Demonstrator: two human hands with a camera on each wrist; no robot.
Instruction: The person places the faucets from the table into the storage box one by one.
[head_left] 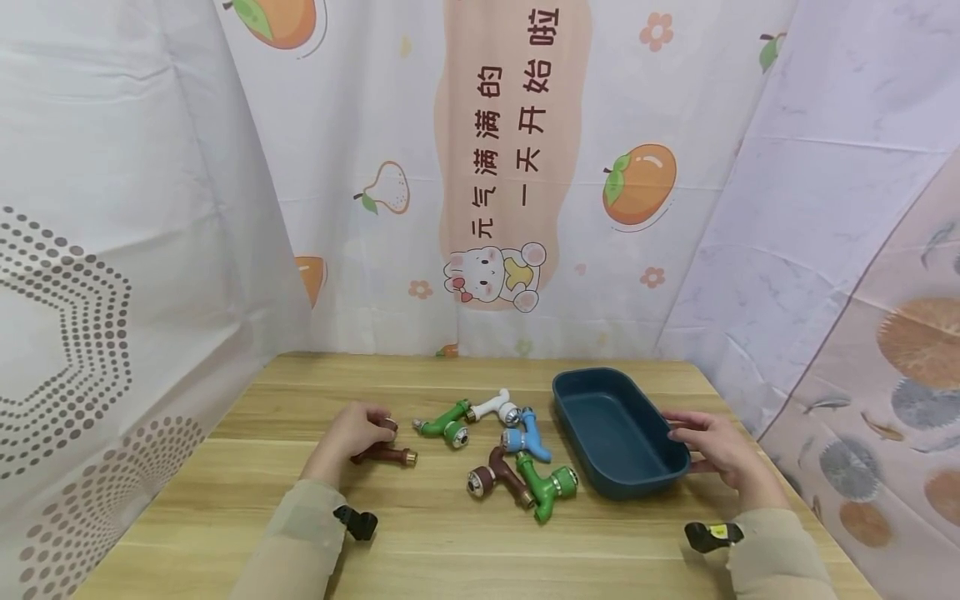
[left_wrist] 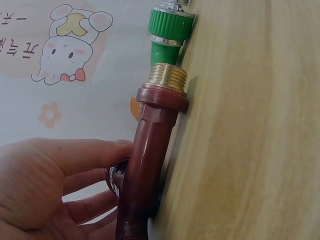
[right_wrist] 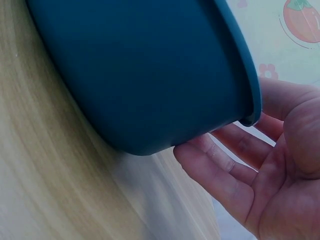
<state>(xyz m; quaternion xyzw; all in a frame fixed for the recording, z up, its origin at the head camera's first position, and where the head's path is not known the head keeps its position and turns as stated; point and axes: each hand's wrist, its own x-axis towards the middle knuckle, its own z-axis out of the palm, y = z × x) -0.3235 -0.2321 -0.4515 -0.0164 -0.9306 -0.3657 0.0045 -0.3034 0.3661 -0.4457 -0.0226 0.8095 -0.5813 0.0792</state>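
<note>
My left hand [head_left: 358, 430] is at a dark brown-red tap [head_left: 386, 454] on the left of the wooden table, with thumb and fingers about its knob. In the left wrist view, the brass-threaded end of this tap [left_wrist: 150, 135] points away from the hand [left_wrist: 55, 185]. At the right, my right hand [head_left: 716, 450] holds the side of a dark blue rectangular bin [head_left: 637, 485]. One digit reaches the rim, and in the right wrist view other fingers [right_wrist: 215, 175] lie along the outer wall of the bin [right_wrist: 150, 75].
Between the hands lie several taps: a green one [head_left: 442, 425], a white one [head_left: 491, 406], a light blue one [head_left: 531, 437], another brown-red one [head_left: 501, 473] and a second green one [head_left: 546, 487]. Patterned curtains [head_left: 360, 317] stand behind and beside the table [head_left: 435, 550].
</note>
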